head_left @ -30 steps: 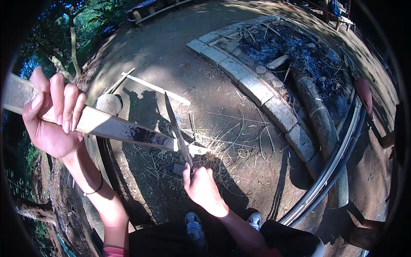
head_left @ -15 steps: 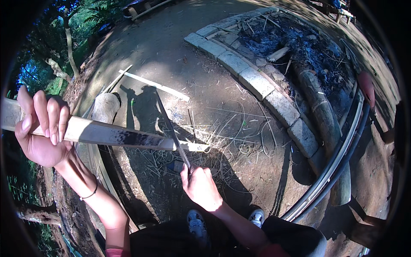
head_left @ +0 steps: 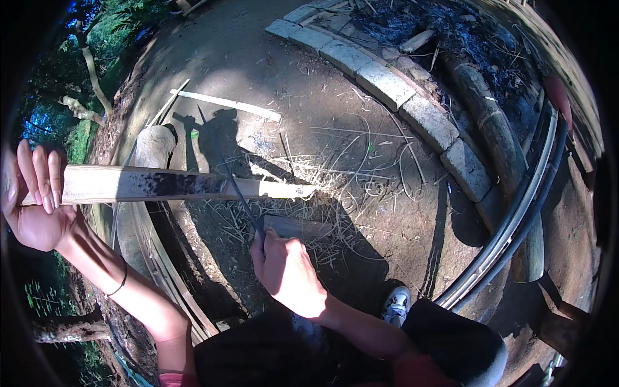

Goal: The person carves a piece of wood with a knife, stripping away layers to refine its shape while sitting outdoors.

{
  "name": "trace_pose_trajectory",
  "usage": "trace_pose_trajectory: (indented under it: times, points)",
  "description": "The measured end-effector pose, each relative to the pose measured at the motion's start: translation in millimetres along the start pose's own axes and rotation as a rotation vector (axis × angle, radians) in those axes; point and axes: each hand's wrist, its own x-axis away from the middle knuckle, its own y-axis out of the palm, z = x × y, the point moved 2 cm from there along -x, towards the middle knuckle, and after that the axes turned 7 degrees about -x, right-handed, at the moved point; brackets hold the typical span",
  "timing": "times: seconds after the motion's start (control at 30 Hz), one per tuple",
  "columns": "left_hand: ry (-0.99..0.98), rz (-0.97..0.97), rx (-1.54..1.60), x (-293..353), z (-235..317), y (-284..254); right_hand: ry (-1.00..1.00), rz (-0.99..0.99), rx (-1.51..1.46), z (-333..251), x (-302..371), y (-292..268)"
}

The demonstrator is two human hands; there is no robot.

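Observation:
My left hand (head_left: 40, 216) is closed around the far left end of a long, pale split-bamboo strip (head_left: 106, 183), which has a dark mottled patch along its middle. The strip lies almost level across the view, its narrow tip reaching over a pile of shavings. In my right hand (head_left: 290, 274) is a long, thin, dark-bladed knife (head_left: 240, 197), gripped at its handle, which my fingers hide. The blade points up and away to the left and crosses the strip near the right end of the dark patch. Whether its edge bites into the strip, I cannot tell.
Curly shavings (head_left: 361, 184) and a flat wooden piece (head_left: 300, 227) lie on the dirt. A thick log (head_left: 155, 147) and another pale strip (head_left: 225, 104) are beyond. At right, stone blocks (head_left: 387, 84) edge an ash bed (head_left: 400, 19), beside a bamboo pole (head_left: 493, 122) and long bent strips (head_left: 509, 232).
The bamboo strip and my left hand have shifted left, and the strip is more level. My right hand has moved left and slightly up, bringing the knife's crossing point leftward along the strip.

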Motion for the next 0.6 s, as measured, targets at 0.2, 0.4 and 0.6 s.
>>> trace_pose_trajectory:
  times: [0.2, 0.4, 0.6]
  points:
    - [0.013, -0.132, 0.005, -12.3, 1.6, 33.5, 0.214, 0.133, 0.253, 129.7, 15.3, 9.5]
    - [-0.044, 0.012, -0.031, 11.3, 12.4, -25.7, 0.087, 0.053, 0.166, 57.4, -1.5, 6.1]
    - [-0.016, 0.002, -0.022, 7.9, 14.0, -15.5, 0.384, 0.131, 0.309, 199.7, 20.1, -5.6]
